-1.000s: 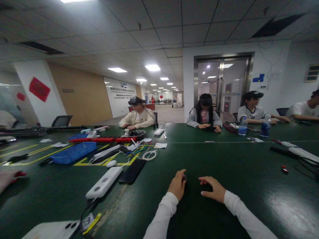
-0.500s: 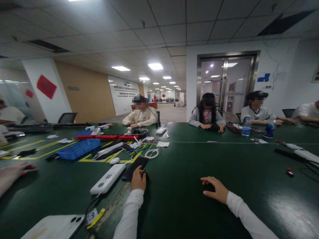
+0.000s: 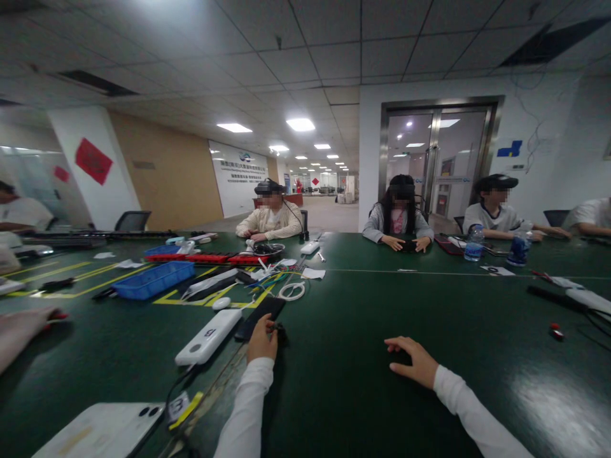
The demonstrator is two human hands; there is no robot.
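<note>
My left hand (image 3: 262, 340) is closed beside a black phone (image 3: 259, 318) lying on the green table (image 3: 344, 381). A small dark object (image 3: 280, 331) shows at its fingertips; its kind is too unclear to name. Left of that hand is a white power bank (image 3: 209, 337) with a dark cable running from its near end. My right hand (image 3: 413, 361) rests over the table to the right, thumb and fingers apart, with nothing in it.
A white phone (image 3: 102, 429) lies at the near left. Further off are a blue tray (image 3: 155, 280), a coiled white cable (image 3: 291, 291) and tangled wires. Two bottles (image 3: 519, 247) stand at the right. Co-workers sit opposite; another person's hand (image 3: 28, 334) reaches in from the left.
My left hand has shifted slightly up and left, and more of the small dark object shows at its fingertips. My right hand stays in place. The view has tilted a little.
</note>
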